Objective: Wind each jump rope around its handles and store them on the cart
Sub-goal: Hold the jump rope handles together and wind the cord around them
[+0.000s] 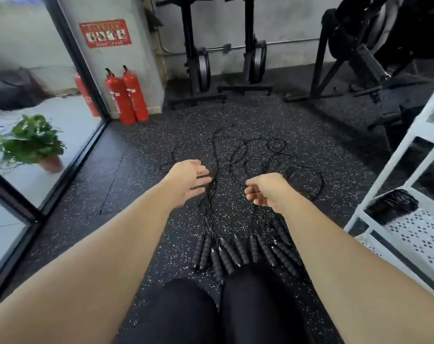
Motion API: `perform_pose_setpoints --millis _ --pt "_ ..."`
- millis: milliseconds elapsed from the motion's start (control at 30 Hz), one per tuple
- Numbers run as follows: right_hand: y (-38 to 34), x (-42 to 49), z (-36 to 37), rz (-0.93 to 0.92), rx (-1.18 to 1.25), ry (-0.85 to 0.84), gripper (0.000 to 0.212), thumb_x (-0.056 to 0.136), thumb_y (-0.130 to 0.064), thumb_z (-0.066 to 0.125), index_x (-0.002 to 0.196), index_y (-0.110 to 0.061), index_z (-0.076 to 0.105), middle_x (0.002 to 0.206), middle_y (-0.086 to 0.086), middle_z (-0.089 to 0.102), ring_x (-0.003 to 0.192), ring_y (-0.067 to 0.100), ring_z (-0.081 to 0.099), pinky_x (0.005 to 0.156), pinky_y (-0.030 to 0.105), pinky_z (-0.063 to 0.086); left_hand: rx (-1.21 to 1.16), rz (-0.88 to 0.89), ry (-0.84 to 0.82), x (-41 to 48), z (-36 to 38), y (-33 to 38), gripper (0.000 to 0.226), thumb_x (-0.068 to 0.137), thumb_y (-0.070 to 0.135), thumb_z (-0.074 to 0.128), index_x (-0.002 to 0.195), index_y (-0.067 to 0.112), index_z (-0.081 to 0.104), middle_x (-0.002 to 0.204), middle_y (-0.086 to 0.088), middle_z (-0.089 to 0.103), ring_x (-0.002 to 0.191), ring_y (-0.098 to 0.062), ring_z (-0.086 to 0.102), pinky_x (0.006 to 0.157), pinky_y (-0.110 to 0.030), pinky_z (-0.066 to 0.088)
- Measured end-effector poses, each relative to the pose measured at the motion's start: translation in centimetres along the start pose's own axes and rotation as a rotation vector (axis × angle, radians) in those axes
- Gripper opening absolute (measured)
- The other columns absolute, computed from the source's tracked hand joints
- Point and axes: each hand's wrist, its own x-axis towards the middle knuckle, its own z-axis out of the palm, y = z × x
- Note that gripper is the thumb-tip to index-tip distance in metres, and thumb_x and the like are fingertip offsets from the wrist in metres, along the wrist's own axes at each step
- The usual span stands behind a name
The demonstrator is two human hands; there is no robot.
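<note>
Jump rope handles lie pointing forward on the floor, nearer the body than the empty, slack-fingered left hand and right hand, with the cords running out between them.

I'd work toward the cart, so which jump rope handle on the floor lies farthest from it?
The leftmost black foam handle, ending the row on the side away from the white cart; every other handle lies to its right.
</note>
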Motion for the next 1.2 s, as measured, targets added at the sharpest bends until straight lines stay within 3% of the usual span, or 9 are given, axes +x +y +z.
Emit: perform_pose_setpoints --millis 133,400,533,633,700,833,933,1033,1200 --pt "1.4 4.0 2.6 0.044 -0.025 -0.026 0.010 0.092 -0.007 0.057 0.082 -0.006 0.061 0.068 0.007 0.061 0.051 0.015 0.053 0.045 0.021 0.037 0.015 -0.076 0.028 4.6 -2.3 -3.1 0.040 0.105 0.005 0.040 0.144 0.013 0.043 0.130 -0.009 0.063 0.109 -0.021 0.064 0.082 -0.030 0.052" --pt "5.8 13.2 6.8 0.144 -0.116 -0.045 0.013 0.093 -0.006 0.054 0.081 -0.006 0.060 0.069 0.006 0.062 0.052 0.013 0.053 0.044 0.020 0.039 0.044 -0.228 0.059 15.0 -4.6 -11.5 0.041 0.103 0.001 0.042 0.143 0.011 0.044 0.130 -0.013 0.064 0.113 -0.022 0.065 0.069 -0.024 0.052" --pt "8.8 17.7 8.9 0.184 -0.177 -0.044 0.010 0.091 -0.005 0.055 0.085 -0.004 0.062 0.070 0.007 0.063 0.053 0.014 0.055 0.043 0.021 0.039 0.090 -0.308 0.056 19.8 -5.1 -16.8 0.045 0.099 0.002 0.053 0.143 0.009 0.046 0.122 -0.009 0.067 0.107 -0.019 0.066 0.077 -0.025 0.053" --pt "10.9 20.9 10.1 0.205 -0.229 -0.049 0.011 0.091 -0.006 0.054 0.087 -0.004 0.064 0.070 0.007 0.064 0.055 0.015 0.055 0.044 0.021 0.041 0.192 -0.346 0.028 22.5 -5.0 -20.5 0.057 0.090 0.005 0.068 0.143 0.008 0.046 0.116 -0.011 0.068 0.108 -0.024 0.066 0.093 -0.032 0.051" --pt "12.2 22.7 10.6 0.216 -0.225 -0.039 0.011 0.091 -0.006 0.054 0.089 -0.004 0.065 0.070 0.007 0.064 0.056 0.016 0.055 0.046 0.022 0.041 0.332 -0.337 0.002 23.8 -4.7 -22.8 0.065 0.085 0.008 0.074 0.143 0.006 0.046 0.114 -0.007 0.066 0.105 -0.024 0.063 0.091 -0.028 0.046" --pt "15.0 25.3 11.2 0.243 -0.171 -0.021 0.010 0.092 -0.007 0.055 0.086 -0.006 0.063 0.068 0.007 0.063 0.053 0.015 0.054 0.044 0.021 0.041 0.524 -0.368 -0.062 25.8 -3.3 -27.4 0.085 0.079 0.013 0.082 0.149 0.004 0.035 0.118 -0.004 0.056 0.104 -0.019 0.055 0.087 -0.024 0.041" --pt "17.4 26.6 11.4 0.231 -0.136 -0.016 0.009 0.090 -0.008 0.057 0.086 -0.008 0.065 0.068 0.006 0.065 0.054 0.014 0.056 0.046 0.021 0.042 0.849 -0.342 -0.115 26.9 -2.6 -31.1 0.108 0.070 0.034 0.087 0.154 0.014 0.022 0.139 -0.006 0.049 0.128 -0.025 0.047 0.105 -0.035 0.041" --pt "19.2 27.8 11.5 0.234 -0.111 -0.001 0.010 0.090 -0.008 0.057 0.087 -0.008 0.067 0.069 0.005 0.066 0.055 0.014 0.057 0.049 0.022 0.043 1.135 -0.337 -0.168 27.5 -1.8 -33.6 0.122 0.069 0.046 0.085 0.156 0.020 0.004 0.149 -0.008 0.035 0.140 -0.029 0.031 0.112 -0.044 0.034" --pt "20.3 28.8 12.2 0.237 -0.097 0.015 0.011 0.091 -0.007 0.057 0.089 -0.008 0.068 0.070 0.005 0.066 0.055 0.013 0.057 0.049 0.021 0.044 1.191 -0.372 -0.182 28.2 -1.0 -36.1 0.131 0.073 0.037 0.085 0.155 0.023 -0.016 0.151 -0.009 0.028 0.141 -0.029 0.029 0.110 -0.047 0.037"
